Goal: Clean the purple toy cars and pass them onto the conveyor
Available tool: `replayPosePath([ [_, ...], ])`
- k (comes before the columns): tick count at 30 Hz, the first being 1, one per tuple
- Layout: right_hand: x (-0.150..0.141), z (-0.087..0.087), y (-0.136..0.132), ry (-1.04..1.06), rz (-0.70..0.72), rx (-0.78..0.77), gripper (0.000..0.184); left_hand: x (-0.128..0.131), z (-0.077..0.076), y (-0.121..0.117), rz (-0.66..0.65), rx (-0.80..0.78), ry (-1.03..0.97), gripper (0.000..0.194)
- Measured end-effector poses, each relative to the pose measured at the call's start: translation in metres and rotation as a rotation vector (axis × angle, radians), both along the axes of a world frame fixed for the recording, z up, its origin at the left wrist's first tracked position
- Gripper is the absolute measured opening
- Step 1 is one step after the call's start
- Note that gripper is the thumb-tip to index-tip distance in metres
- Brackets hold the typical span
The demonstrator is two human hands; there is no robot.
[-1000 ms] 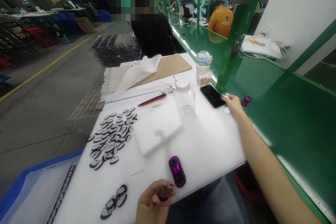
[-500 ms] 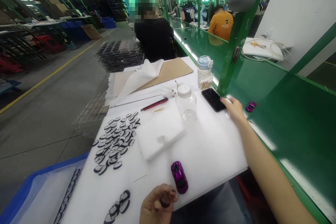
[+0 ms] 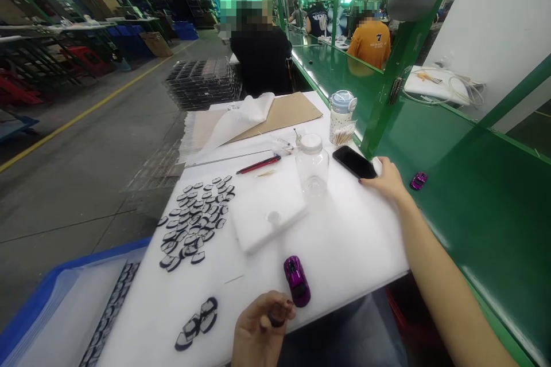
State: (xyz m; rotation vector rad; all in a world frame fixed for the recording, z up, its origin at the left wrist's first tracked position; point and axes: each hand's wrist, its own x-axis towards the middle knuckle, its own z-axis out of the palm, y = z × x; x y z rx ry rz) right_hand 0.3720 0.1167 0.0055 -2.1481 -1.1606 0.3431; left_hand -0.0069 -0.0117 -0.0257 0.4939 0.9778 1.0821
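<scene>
L hand [image 3: 260,330], 6 o'clock of view: fingertips clamped on small dark part [image 3: 276,314], detail unclear. Purple car [image 3: 297,282] sits on white counter [image 3: 357,241], 1 o'clock of those fingertips, v. close; contact n/c.

R hand [image 3: 390,180], 3 o'clock of view: white bit [image 3: 377,166] at fingers; can't tell if gripped. Blk phone [image 3: 353,161] next to it, approx. 10 o'clock. 2nd purple car [image 3: 418,180] on green surface [image 3: 477,212], 3 o'clock of R hand.

Foam block [image 3: 258,200] 11 o'clock of 1st car; clear jar [image 3: 313,172] at block's 2 o'clock. Blk-edged pcs [image 3: 196,221]: main batch 8 o'clock of view, sm. group [image 3: 196,324] approx. 7 o'clock.
</scene>
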Motion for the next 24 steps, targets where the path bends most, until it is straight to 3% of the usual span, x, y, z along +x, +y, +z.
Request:
replayPosePath([
  [3, 0.009, 0.002, -0.001, 0.082, 0.012, 0.044, 0.085, 0.000, 0.000, -0.002, 0.005, 0.001, -0.003, 0.056],
  [8, 0.011, 0.000, -0.007, 0.202, -0.096, 0.172, 0.087, -0.001, 0.001, -0.007, -0.021, 0.015, -0.027, 0.052],
  [12, 0.009, 0.005, -0.007, 0.265, -0.254, 0.420, 0.056, -0.001, 0.003, -0.007, -0.030, 0.053, -0.053, 0.044],
  [16, 0.003, 0.031, -0.012, 0.360, -0.328, 0.720, 0.037, 0.007, 0.010, -0.005, 0.004, 0.071, -0.090, 0.043],
  [18, -0.014, 0.047, -0.024, 0.424, -0.277, 0.803, 0.033, 0.015, 0.016, -0.003, 0.042, 0.068, -0.130, 0.043],
  [21, -0.059, 0.059, -0.057, 0.514, -0.082, 0.843, 0.029, 0.025, 0.025, 0.000, 0.088, 0.052, -0.190, 0.046],
  [24, -0.112, 0.051, -0.095, 0.474, 0.326, 0.697, 0.022, 0.030, 0.027, 0.002, 0.084, 0.055, -0.237, 0.046],
])
